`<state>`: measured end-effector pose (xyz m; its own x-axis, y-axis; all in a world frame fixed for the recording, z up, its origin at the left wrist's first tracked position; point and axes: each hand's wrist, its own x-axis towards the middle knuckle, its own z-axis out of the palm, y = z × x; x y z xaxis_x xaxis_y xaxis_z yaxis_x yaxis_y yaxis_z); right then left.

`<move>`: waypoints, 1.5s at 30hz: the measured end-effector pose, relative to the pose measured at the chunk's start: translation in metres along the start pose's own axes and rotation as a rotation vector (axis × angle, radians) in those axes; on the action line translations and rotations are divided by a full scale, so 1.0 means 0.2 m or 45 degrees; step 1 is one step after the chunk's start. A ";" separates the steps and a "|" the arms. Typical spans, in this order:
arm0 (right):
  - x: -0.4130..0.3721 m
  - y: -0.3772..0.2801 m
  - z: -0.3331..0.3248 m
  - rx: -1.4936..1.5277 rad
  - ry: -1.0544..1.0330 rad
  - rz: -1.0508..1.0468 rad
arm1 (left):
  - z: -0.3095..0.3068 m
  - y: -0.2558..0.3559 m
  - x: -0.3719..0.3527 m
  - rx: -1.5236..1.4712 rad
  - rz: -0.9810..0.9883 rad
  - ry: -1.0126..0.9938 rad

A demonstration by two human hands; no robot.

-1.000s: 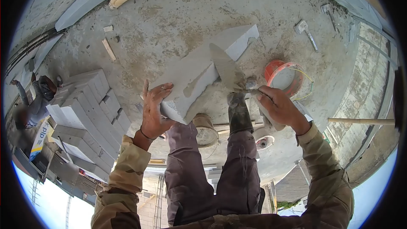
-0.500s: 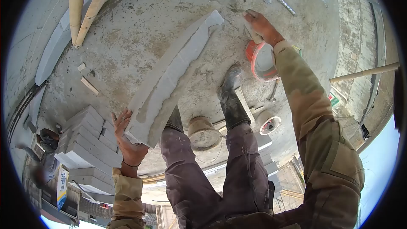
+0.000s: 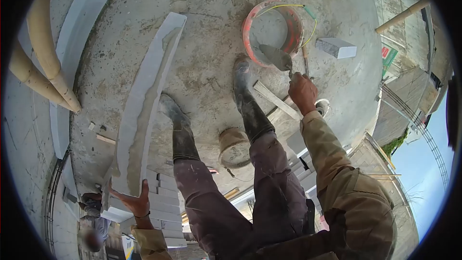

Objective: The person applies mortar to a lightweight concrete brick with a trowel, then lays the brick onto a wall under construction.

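My left hand (image 3: 138, 204) grips the lower end of a long pale block (image 3: 137, 101), which stands at a slant on my left with a strip of grey mortar along its face. My right hand (image 3: 303, 92) is closed round the handle of a trowel (image 3: 277, 59). The trowel's blade reaches over the near rim of a red bucket (image 3: 247, 31) that has grey mortar inside and a yellow handle with a green grip.
Stacked blocks (image 3: 163, 212) stand at the lower left, beside a crouching person (image 3: 94, 216). Bamboo poles (image 3: 57, 74) lean at left. A short block (image 3: 337, 47) lies right of the bucket. Between my boots and right hand are a wood strip (image 3: 276, 100) and a round tub (image 3: 234, 148).
My view has turned. The long block now stands steeper and farther left. My right hand has come back closer to me, and the trowel is now at the bucket.
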<state>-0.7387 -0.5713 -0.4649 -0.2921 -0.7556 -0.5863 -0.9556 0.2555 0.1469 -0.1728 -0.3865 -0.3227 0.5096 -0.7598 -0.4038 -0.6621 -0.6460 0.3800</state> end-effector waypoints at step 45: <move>0.48 -0.79 0.29 0.674 0.148 -0.752 | 0.05 0.00 0.09 -0.023 0.625 -0.116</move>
<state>-0.6133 -0.6497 -0.5899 0.2261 -0.9060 -0.3579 -0.8169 0.0238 -0.5763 -0.1697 -0.3994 -0.3373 0.0891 -0.9655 -0.2445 -0.8016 -0.2152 0.5578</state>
